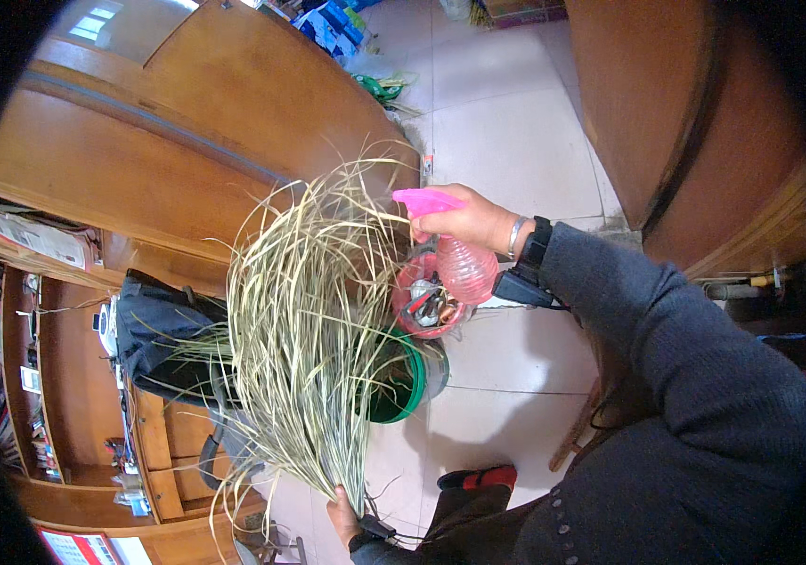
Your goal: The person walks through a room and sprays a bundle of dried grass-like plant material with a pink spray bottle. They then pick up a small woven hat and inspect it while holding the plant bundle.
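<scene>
My left hand (343, 519) grips a large bundle of long dried grass stalks (304, 339) at its narrow lower end; the loose leaves fan out upward and curl over at the top. Wearing a silver bangle and a black wrist strap, my right hand (470, 217) holds a spray bottle (466, 268) with a pink trigger head and a ribbed clear pink body. Its nozzle points left at the upper leaves. Partly behind the bottle is a red basin (410, 321) with mixed small items. A green-rimmed bucket (418, 381) stands beside it, partly covered by the grass.
Wooden cabinets (233, 92) run along the upper left, with shelves (81, 395) below them. A dark bag (155, 325) sits behind the grass. Curved wooden furniture (646, 92) rises at the upper right. Blue packages (332, 32) lie on the tiled floor (509, 148) at the top.
</scene>
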A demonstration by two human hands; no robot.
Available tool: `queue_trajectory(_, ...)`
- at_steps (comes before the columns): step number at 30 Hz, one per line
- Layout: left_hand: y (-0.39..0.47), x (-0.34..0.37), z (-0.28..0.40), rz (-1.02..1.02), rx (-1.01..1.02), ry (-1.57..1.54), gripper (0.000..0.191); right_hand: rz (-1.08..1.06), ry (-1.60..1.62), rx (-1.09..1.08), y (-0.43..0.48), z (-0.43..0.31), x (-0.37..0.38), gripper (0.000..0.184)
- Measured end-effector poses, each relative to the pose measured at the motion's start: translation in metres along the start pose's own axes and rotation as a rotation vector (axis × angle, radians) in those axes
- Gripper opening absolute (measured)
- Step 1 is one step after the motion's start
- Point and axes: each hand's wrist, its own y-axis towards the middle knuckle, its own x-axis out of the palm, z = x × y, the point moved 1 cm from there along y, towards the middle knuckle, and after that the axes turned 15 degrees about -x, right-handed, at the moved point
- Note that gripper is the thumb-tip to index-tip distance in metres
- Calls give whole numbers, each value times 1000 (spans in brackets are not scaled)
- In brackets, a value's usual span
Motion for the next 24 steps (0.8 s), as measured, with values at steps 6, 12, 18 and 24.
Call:
queue_trajectory(6, -5, -17, -32, -137, -91, -121, 69, 35, -111, 179, -3, 19, 3, 46)
queue_trajectory(12, -8, -16, -29, -161, -67, -200, 76, -188, -138, 118, -14, 34, 16, 19)
queue_trajectory(18, -10, -12, -20, -270, 87, -336, 80, -95, 40, 129, -12, 19, 29, 32)
queue_trajectory(24, -7, -1, 3, -414, 62, -566, 70, -227, 171, -42, -25, 10, 60, 50)
